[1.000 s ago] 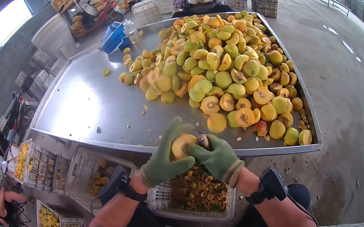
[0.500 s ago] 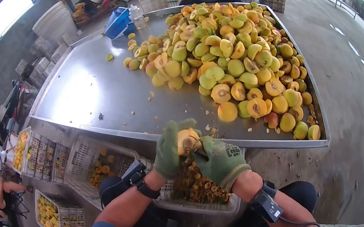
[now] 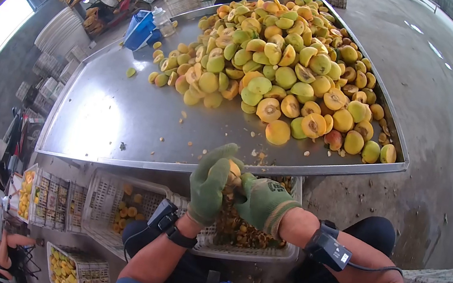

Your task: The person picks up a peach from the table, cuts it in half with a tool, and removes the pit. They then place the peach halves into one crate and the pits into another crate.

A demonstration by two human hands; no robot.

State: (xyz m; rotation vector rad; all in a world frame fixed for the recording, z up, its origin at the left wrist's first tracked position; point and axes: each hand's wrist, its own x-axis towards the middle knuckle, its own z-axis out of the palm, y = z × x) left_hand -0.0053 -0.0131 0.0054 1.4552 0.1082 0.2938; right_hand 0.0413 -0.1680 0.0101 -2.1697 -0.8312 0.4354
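Two green-gloved hands are meeting just off the near edge of the wide, shiny metal table [image 3: 92,119]. The left grip [image 3: 208,185] is closing around a yellow-orange fruit [image 3: 234,172], which its fingers are partly hiding. The right grip [image 3: 264,202] is curling against the fruit's right side; whether it is clasping anything else cannot be told. Below them, a pale plastic crate [image 3: 246,256] is holding fruit scraps. A heap of yellow-green fruit, many halved [image 3: 285,77], is covering the table's far and right parts, while a blue plastic container [image 3: 141,32] is standing by the far left edge.
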